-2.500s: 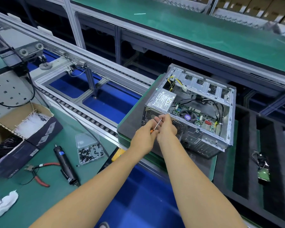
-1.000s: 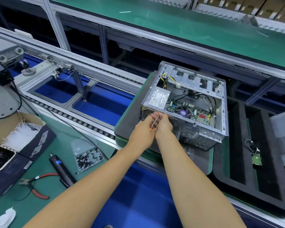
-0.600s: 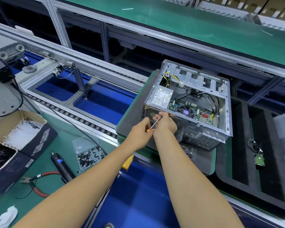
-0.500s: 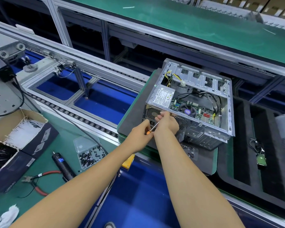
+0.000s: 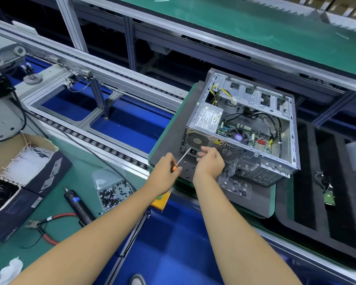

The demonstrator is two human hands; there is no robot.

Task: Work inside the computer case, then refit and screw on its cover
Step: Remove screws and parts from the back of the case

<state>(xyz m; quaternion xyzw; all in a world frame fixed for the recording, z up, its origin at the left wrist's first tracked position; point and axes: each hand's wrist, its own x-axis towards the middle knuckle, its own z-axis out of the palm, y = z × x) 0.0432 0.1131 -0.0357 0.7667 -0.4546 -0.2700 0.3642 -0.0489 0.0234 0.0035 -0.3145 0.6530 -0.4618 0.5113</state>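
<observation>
An aluminium-framed roller conveyor runs diagonally over a blue floor. Beyond it lies a long green belt. A green tabletop sits at near left.

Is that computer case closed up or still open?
Open: the computer case has no side cover, so its circuit board and cables show.

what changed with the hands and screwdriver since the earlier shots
The hands have parted. The left hand has drawn back, still gripping the screwdriver, whose tip stays near the case's rear. The right hand has let go of the shaft, its fingers loose. The case is still open and in place.
</observation>
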